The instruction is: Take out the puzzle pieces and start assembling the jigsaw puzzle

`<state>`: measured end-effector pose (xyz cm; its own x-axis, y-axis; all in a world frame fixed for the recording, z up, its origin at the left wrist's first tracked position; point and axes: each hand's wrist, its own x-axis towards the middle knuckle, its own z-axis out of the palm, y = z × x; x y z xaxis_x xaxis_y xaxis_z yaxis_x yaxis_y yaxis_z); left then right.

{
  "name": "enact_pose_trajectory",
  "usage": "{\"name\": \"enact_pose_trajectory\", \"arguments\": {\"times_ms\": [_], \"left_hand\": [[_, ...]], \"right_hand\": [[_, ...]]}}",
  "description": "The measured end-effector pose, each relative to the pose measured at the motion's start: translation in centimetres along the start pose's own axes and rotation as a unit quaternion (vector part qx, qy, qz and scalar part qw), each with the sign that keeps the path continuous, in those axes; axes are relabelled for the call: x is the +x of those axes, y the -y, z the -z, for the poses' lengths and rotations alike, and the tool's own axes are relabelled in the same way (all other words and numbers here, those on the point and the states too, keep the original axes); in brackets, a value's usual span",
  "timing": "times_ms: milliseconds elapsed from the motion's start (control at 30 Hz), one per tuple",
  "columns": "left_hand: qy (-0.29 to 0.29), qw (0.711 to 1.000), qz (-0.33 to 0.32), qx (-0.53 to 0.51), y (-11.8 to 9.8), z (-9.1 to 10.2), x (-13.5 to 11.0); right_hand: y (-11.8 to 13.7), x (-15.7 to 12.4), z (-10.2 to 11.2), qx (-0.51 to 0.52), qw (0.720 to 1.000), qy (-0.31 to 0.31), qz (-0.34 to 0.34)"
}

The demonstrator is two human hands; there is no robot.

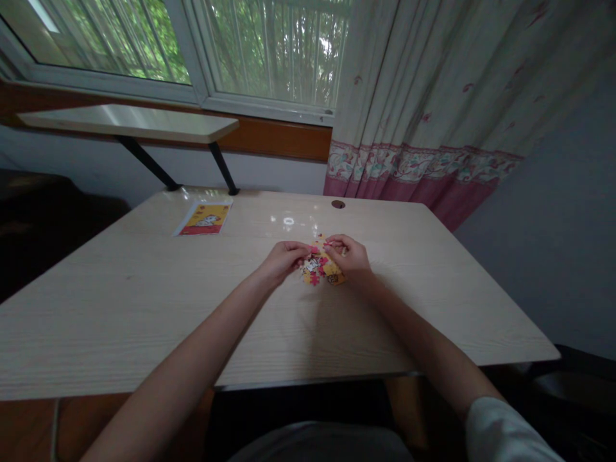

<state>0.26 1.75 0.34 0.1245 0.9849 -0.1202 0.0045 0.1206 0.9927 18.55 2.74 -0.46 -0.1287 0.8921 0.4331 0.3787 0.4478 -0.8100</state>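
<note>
A small heap of jigsaw puzzle pieces (314, 269) in yellow, red and white lies at the middle of the desk. At the heap's left side is my left hand (287, 258), its thumb and fingers pinched on a red puzzle piece (314, 250). My right hand (350, 256) reaches over the right side of the heap with fingers curled together; a puzzle piece seems to be at its fingertips, though it is too small to make out well. Both hands are close together above the pile.
A yellow and red picture card (205, 219) lies flat at the back left of the desk (144, 321). Behind it, a raised shelf (129, 122) stands on black legs. A round cable hole (338, 205) is near the back edge, before the curtain (418, 147).
</note>
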Motion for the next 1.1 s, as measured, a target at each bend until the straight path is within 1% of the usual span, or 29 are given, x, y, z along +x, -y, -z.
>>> {"name": "enact_pose_trajectory", "arguments": {"times_ms": [33,100,167,200,233,300,333,400,467,533,700,800,867,967,1033,1100], "left_hand": [[-0.005,1.000,-0.006,0.021,0.2,0.1,0.1],[-0.018,0.998,-0.016,0.059,0.5,0.4,0.1],[-0.044,0.989,-0.044,0.131,0.4,0.8,0.1],[-0.061,0.977,-0.070,0.191,0.3,1.1,0.0],[-0.077,0.959,-0.100,0.254,0.1,1.3,0.0],[-0.094,0.910,-0.159,0.371,-0.3,1.7,-0.2],[-0.089,0.888,-0.183,0.412,-0.5,1.8,-0.3],[-0.052,0.865,-0.211,0.451,-0.7,1.8,-0.5],[0.003,0.844,-0.236,0.481,-0.6,1.6,-0.6],[0.042,0.833,-0.260,0.487,-0.4,1.1,-0.8],[0.100,0.786,-0.351,0.500,0.0,-0.3,-1.5],[0.129,0.760,-0.361,0.525,0.0,-0.7,-1.8],[0.125,0.750,-0.352,0.546,0.0,-0.8,-1.8],[0.099,0.748,-0.345,0.558,-0.1,-0.7,-1.9],[0.076,0.758,-0.345,0.548,-0.1,-0.7,-1.9],[0.053,0.783,-0.343,0.516,-0.1,-0.9,-2.0]], "right_hand": [[-0.3,0.1,0.0,0.007,1.000,0.011,-0.024],[-0.8,0.2,0.1,0.004,0.997,0.054,-0.061],[-1.0,0.3,0.4,-0.034,0.991,0.108,-0.068],[-0.9,0.4,0.6,-0.066,0.988,0.127,-0.058],[-0.8,0.5,0.9,-0.103,0.984,0.138,-0.041],[-0.3,0.7,1.7,-0.175,0.973,0.149,-0.002],[-0.2,0.7,2.3,-0.202,0.966,0.160,0.015],[0.0,0.7,3.3,-0.233,0.951,0.202,0.031],[-0.3,0.6,4.1,-0.250,0.936,0.245,0.025],[-0.7,0.4,4.5,-0.256,0.929,0.267,0.012],[-0.9,0.2,4.4,-0.216,0.932,0.293,0.004],[-0.4,0.2,4.5,-0.175,0.937,0.301,-0.008],[-0.2,0.2,4.6,-0.143,0.942,0.302,-0.031],[-0.4,0.2,4.6,-0.079,0.952,0.289,-0.067],[-0.7,0.2,4.2,-0.025,0.963,0.259,-0.075],[-0.8,0.3,3.6,0.032,0.973,0.214,-0.076]]}}
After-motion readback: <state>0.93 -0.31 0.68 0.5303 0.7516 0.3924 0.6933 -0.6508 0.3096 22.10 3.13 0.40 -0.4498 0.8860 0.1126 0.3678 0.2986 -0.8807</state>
